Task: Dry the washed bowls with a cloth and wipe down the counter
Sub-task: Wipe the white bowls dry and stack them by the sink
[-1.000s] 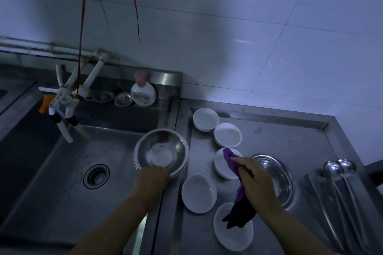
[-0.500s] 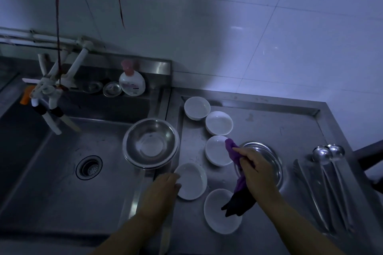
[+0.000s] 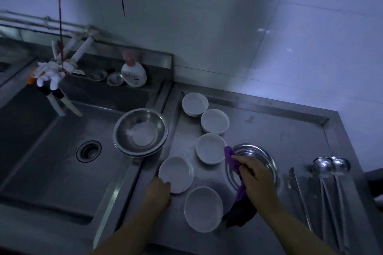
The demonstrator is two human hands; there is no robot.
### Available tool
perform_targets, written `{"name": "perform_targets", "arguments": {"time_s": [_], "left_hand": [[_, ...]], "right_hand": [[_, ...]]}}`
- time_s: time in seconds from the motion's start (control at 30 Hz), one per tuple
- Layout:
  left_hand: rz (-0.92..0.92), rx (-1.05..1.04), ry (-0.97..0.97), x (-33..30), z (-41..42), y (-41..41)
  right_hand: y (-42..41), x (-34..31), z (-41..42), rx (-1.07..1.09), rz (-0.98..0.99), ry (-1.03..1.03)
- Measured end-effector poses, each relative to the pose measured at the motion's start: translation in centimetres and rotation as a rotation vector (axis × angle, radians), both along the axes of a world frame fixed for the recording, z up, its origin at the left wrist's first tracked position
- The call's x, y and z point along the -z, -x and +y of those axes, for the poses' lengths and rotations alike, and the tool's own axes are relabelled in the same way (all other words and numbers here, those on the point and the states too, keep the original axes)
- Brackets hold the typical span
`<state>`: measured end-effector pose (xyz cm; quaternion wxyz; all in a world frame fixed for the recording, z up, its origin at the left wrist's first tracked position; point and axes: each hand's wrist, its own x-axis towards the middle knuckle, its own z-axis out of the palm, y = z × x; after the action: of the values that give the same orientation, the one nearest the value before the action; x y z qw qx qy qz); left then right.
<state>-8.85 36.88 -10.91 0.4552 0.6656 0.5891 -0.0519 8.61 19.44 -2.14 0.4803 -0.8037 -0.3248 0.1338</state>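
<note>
Several white bowls stand in a curved row on the steel counter (image 3: 279, 130). My left hand (image 3: 158, 191) grips the near rim of one white bowl (image 3: 176, 173) at the counter's left edge. Just right of it sits another white bowl (image 3: 203, 209), closest to me. My right hand (image 3: 256, 180) is shut on a purple cloth (image 3: 232, 157), whose dark lower end hangs beside that nearest bowl. Under my right hand lie stacked steel bowls (image 3: 261, 157). More white bowls (image 3: 210, 148) (image 3: 214, 121) (image 3: 194, 103) run toward the back.
Stacked steel bowls (image 3: 141, 131) rest at the sink's right edge. The sink (image 3: 51, 151) with its drain (image 3: 89, 151) lies left. Ladles (image 3: 329, 173) and tongs (image 3: 298, 192) lie at the right. A soap bottle (image 3: 133, 73) and taps (image 3: 53, 76) stand behind the sink.
My left hand let go of the steel bowls at the sink's edge, moved right and took the rim of a white bowl. My right hand still holds the cloth over the steel bowls.
</note>
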Motion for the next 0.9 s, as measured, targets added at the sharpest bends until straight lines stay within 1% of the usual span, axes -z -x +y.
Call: {"name": "perform_targets", "arguments": {"time_s": [0.03,0.1,0.17,0.27,0.37,0.5,0.6,0.73,0.83,0.9], "left_hand": [[-0.009,-0.034,0.0,0.0,-0.3,-0.2],[-0.097,-0.134,0.006,-0.4,-0.9,-0.5],[-0.149,-0.2,-0.062,-0.8,-1.4,-0.8],[-0.187,-0.226,-0.175,-1.7,-2.4,-1.0],[-0.239,-0.226,-0.287,-3.1,-3.5,-0.9],[-0.354,-0.227,-0.453,-5.2,-4.7,-0.6],[-0.381,-0.159,-0.606,-6.5,-5.2,-0.2],[-0.435,-0.148,-0.681,-8.7,-6.1,0.0],[-0.492,-0.148,-0.73,-11.0,-7.4,0.0],[-0.514,-0.136,-0.744,-12.7,-8.4,-0.2]], "right_hand": [[-0.3,0.0,-0.5,-0.012,-0.006,0.002],[-0.8,0.0,-1.3,-0.036,-0.018,0.003],[-1.3,0.0,-2.2,-0.055,-0.003,0.007],[-1.9,-0.1,-3.3,-0.071,0.014,0.01],[-2.1,-0.6,-3.8,-0.099,-0.002,0.012],[-2.0,-1.3,-4.3,-0.132,-0.026,0.005],[-1.8,-2.0,-4.3,-0.168,-0.02,-0.021],[-0.8,-3.1,-3.8,-0.215,-0.008,-0.068],[0.5,-4.5,-2.8,-0.269,-0.076,-0.116],[1.5,-5.5,-2.0,-0.288,-0.12,-0.191]]}}
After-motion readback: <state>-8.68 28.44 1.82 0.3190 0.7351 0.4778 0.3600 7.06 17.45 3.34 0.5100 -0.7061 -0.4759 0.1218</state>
